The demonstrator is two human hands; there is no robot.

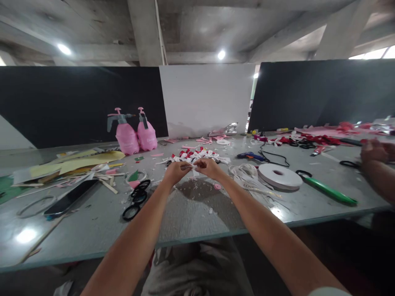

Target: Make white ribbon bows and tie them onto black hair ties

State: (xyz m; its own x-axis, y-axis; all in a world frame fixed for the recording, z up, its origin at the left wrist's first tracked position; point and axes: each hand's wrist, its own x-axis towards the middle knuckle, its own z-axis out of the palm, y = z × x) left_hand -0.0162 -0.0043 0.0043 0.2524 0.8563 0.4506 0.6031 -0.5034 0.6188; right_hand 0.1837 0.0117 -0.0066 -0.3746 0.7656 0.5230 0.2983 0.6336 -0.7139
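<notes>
Bare forearms (135, 238), nearest the camera, rise from the lower edge and converge over the counter (182, 218), where the left hand (177, 172) and the right hand (208, 167) meet almost fingertip to fingertip. Between them lies a small white ribbon piece (194, 167); it sits directly in the grip, to the right of the left fingertips and to the left of the right ones, so that neither hand is clearly the nearer. Its long axis appears to run crosswise, from one hand to the other, though fingers cover much of it. Each grip is narrow, thumb and fingers pinched on the piece. What shows of it is pale, thin and short; any fold or knot is too small to make out. Just beyond the hands is a pile of red and white ribbon bits (197, 153). Right of the right forearm lie loose white ribbon loops (247, 172) and, beside these, a broad spool of white ribbon (288, 177). Behind the loops rests a blue glue gun (249, 156).
</notes>
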